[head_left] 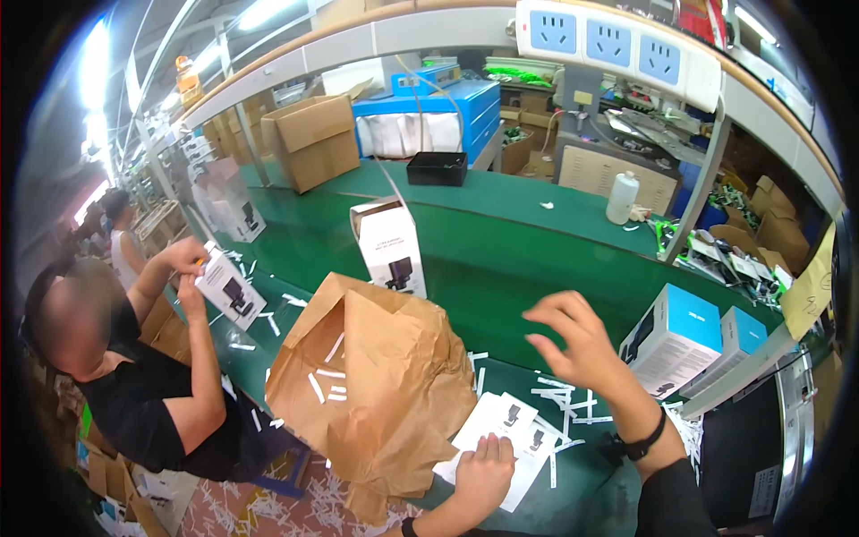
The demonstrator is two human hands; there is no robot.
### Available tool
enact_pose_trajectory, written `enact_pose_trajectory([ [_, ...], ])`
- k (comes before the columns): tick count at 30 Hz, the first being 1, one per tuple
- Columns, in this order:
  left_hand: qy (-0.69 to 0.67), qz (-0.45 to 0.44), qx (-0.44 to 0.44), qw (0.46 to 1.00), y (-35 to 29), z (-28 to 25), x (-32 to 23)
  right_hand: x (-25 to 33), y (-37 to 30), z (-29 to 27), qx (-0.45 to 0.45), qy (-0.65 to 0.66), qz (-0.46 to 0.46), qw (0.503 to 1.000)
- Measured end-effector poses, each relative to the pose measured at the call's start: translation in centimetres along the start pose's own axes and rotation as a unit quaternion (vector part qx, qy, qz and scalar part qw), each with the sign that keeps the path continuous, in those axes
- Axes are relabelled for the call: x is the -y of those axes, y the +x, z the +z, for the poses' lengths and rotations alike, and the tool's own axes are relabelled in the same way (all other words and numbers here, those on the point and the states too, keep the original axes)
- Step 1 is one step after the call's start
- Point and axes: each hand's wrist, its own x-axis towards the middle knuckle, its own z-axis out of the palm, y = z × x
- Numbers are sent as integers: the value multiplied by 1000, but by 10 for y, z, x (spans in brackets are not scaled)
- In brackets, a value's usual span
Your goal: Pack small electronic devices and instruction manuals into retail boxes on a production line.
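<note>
My left hand (486, 473) rests palm down, its fingers lying on white printed sheets (495, 417) that show dark pictures of a device. My right hand (573, 342) is raised above the green bench, thumb and fingers apart, with nothing in it. White paper strips (573, 403) lie scattered beside the sheets. Left of the sheets, a large crumpled brown paper bag (394, 376) gapes, with several white strips inside. Behind it stands a white printed box (390, 246) with its top open.
At the left, a co-worker in black (152, 403) holds another white box (230, 288). Blue-and-white boxes (673, 336) stand at the right beside a metal post. On the raised back shelf are a carton (313, 143), a black tray (437, 168) and a white bottle (622, 198). A power strip (617, 45) hangs overhead.
</note>
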Motion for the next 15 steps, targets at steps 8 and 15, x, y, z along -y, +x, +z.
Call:
enact_pose_trajectory([
  [8, 8, -8, -77, 997, -9, 26, 4, -47, 137, 87, 40, 8, 24, 999],
  [15, 9, 14, -53, 998, -11, 30, 6, -81, 202, 157, 41, 70, 266, 961],
])
